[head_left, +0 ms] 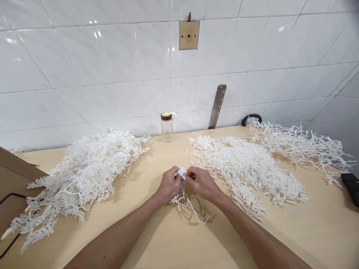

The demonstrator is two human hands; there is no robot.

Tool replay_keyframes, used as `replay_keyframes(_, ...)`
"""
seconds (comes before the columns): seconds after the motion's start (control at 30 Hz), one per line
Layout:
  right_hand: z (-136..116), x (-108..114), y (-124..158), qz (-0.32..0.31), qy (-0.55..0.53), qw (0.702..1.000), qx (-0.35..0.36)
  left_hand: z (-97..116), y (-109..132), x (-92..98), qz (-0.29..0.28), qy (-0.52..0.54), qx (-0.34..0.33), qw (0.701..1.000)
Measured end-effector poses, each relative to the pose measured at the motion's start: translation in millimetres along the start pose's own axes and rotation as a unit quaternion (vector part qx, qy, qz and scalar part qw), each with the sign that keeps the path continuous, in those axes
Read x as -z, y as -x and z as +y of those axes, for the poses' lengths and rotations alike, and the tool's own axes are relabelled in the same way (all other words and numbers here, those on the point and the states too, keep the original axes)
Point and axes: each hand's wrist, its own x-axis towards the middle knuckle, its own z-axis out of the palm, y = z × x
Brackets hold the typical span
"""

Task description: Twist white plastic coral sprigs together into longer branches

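Observation:
Close together over the middle of the table, my two hands pinch a white branching plastic piece (pixel 185 203). My left hand (pixel 169 184) is closed around its upper part. The fingers of my right hand (pixel 202 183) are closed at the top of the same piece, and its thin forked strands hang down toward the tabletop. A large heap of white branching pieces (pixel 95 168) lies to the left. To the right is another heap of short white pieces (pixel 246 164), near my right forearm. The exact grip points are partly hidden by my fingers.
A clear bottle (pixel 167 129) with a dark and yellow lid stands by the tiled wall. A metal strip (pixel 218 106) leans there too. Longer white strands (pixel 303 145) lie far right, near a black object (pixel 350 188). A brown box (pixel 17 183) borders the left side.

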Motion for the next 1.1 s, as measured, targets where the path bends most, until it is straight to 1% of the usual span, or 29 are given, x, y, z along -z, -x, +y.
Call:
replay_keyframes(0.07,-3.7,2.2,1.2,-0.050,-0.091,0.993,-0.048,-2.0,-0.4,1.3,-0.005,-0.017,-0.018,1.000)
replay_keyframes(0.1,-7.0,3.8,2.1,-0.082,-0.138,0.985,-0.060,-3.0,-1.2,2.5,-0.007,-0.017,-0.013,1.000)
replay_keyframes(0.17,-13.9,8.0,3.6,-0.128,-0.197,0.971,-0.048,-4.2,-3.5,5.4,-0.006,0.001,0.020,1.000)
replay_keyframes(0.2,-16.1,10.9,3.6,-0.127,-0.202,0.971,-0.034,-4.0,-4.7,7.0,-0.006,0.019,0.045,0.999)
replay_keyframes(0.23,-16.6,14.3,2.9,-0.106,-0.196,0.974,-0.026,-3.0,-5.7,8.5,-0.007,0.040,0.072,0.997)
replay_keyframes(0.27,-14.8,18.2,1.4,-0.069,-0.184,0.980,-0.029,-1.2,-6.5,9.8,-0.008,0.062,0.098,0.993)
replay_keyframes(0.3,-10.9,22.5,-0.9,-0.022,-0.161,0.986,-0.041,1.2,-7.0,10.9,-0.010,0.084,0.119,0.989)
replay_keyframes(0.33,-5.2,26.9,-3.6,0.042,-0.131,0.989,-0.057,4.1,-7.2,11.8,-0.013,0.108,0.135,0.985)
replay_keyframes(0.37,1.7,31.3,-6.6,0.094,-0.098,0.987,-0.080,7.2,-7.3,12.5,-0.017,0.133,0.146,0.980)
replay_keyframes(0.4,9.0,35.3,-9.4,0.131,-0.058,0.985,-0.095,10.0,-7.4,13.0,-0.019,0.159,0.154,0.975)
replay_keyframes(0.43,15.8,38.6,-11.9,0.165,-0.014,0.982,-0.094,12.4,-7.5,13.2,-0.020,0.185,0.162,0.969)
replay_keyframes(0.53,27.7,42.5,-15.8,0.226,0.116,0.966,-0.036,15.5,-7.9,12.3,-0.026,0.247,0.191,0.950)
replay_keyframes(0.6,26.9,40.0,-15.5,0.232,0.165,0.959,-0.006,14.8,-7.8,10.3,-0.031,0.268,0.210,0.940)
replay_keyframes(0.63,24.5,37.8,-14.7,0.223,0.169,0.960,-0.004,14.1,-7.5,9.0,-0.032,0.274,0.215,0.937)
replay_keyframes(0.7,18.1,32.6,-12.5,0.196,0.141,0.970,-0.017,12.9,-6.1,6.0,-0.031,0.278,0.214,0.936)
replay_keyframes(0.8,9.9,25.8,-9.3,0.146,0.044,0.987,-0.053,11.9,-2.8,2.1,-0.034,0.267,0.201,0.942)
replay_keyframes(0.87,7.2,22.5,-7.8,0.091,-0.030,0.993,-0.069,11.9,-0.3,0.4,-0.051,0.266,0.183,0.945)
replay_keyframes(0.97,5.5,18.8,-6.1,-0.016,-0.109,0.991,-0.080,13.1,2.9,-0.5,-0.082,0.281,0.155,0.943)
replay_keyframes(1.0,5.2,17.9,-5.8,-0.041,-0.125,0.988,-0.083,13.9,3.6,-0.5,-0.089,0.285,0.153,0.942)
replay_keyframes(1.03,4.8,17.2,-5.5,-0.057,-0.138,0.985,-0.087,14.7,4.1,-0.3,-0.092,0.285,0.156,0.941)
replay_keyframes(1.1,3.9,16.4,-5.5,-0.060,-0.161,0.980,-0.095,16.6,4.6,0.1,-0.096,0.284,0.165,0.940)
